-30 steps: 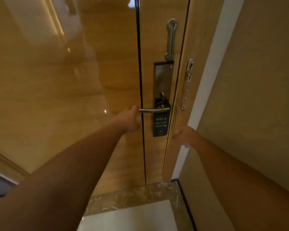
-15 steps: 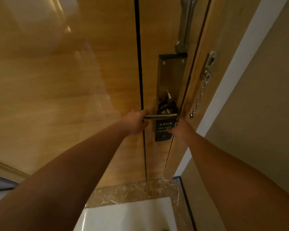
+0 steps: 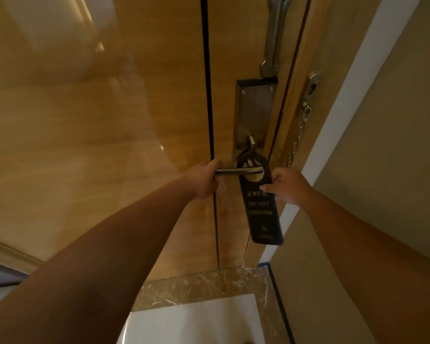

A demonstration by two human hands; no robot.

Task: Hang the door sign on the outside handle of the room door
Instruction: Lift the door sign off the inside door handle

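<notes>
A dark door sign (image 3: pixel 261 209) with gold "DO NOT DISTURB" lettering has its round hole around the steel lever handle (image 3: pixel 238 171) of the wooden door (image 3: pixel 233 58). The sign tilts away from the door, its lower end swung towards me. My right hand (image 3: pixel 287 186) pinches the sign's right edge just below the hole. My left hand (image 3: pixel 204 181) is closed around the free end of the handle. The handle sits on a steel lock plate (image 3: pixel 255 112).
A glossy wooden panel (image 3: pixel 85 120) fills the left. A door guard bar (image 3: pixel 273 38) is above the lock plate, and a security chain (image 3: pixel 299 130) hangs on the door frame at right. A beige wall (image 3: pixel 382 145) stands to the right, marble floor (image 3: pixel 201 286) below.
My right hand has taken hold of the sign and pulled it outwards and lower along the handle. My view has moved closer to the door. My left hand stays on the handle.
</notes>
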